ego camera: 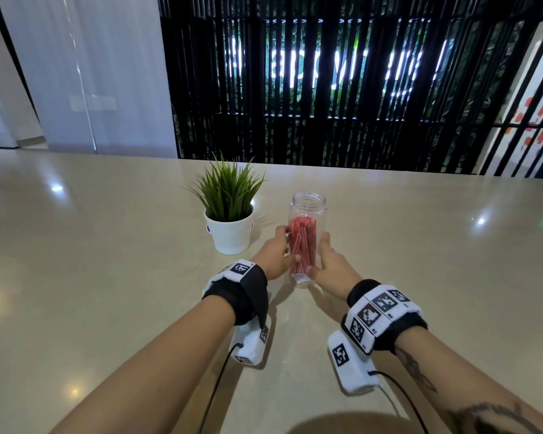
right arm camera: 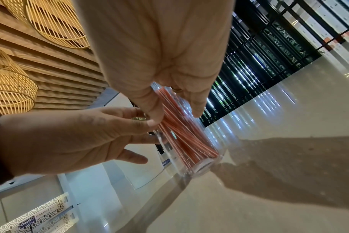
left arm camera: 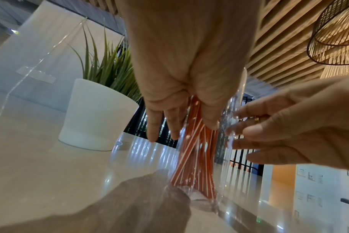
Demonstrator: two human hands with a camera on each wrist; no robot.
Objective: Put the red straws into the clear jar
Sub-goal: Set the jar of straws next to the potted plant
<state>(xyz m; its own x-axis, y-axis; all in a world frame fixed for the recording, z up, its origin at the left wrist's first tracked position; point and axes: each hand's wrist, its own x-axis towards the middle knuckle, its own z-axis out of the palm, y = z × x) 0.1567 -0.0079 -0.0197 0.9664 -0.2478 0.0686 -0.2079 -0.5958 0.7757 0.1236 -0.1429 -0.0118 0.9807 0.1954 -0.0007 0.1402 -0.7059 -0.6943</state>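
Note:
The clear jar (ego camera: 308, 204) stands upright on the beige table (ego camera: 107, 261), open at the top. Several red straws (ego camera: 301, 245) stand inside it, reaching about two thirds of its height. My left hand (ego camera: 283, 244) holds the jar's left side, thumb in front. My right hand (ego camera: 321, 256) holds the right side, thumb low near the base. In the left wrist view my left hand (left arm camera: 181, 132) clasps the jar (left arm camera: 229, 181) around the straws (left arm camera: 195, 157). In the right wrist view my right hand (right arm camera: 176, 113) spans the jar (right arm camera: 203, 167) and its straws (right arm camera: 185, 141). Fingers behind the jar are partly hidden.
A small green plant in a white pot (ego camera: 229, 233) stands just left of the jar, close to my left hand. The table runs wide on both sides and toward me. A black slatted screen (ego camera: 326, 89) stands behind the table's far edge.

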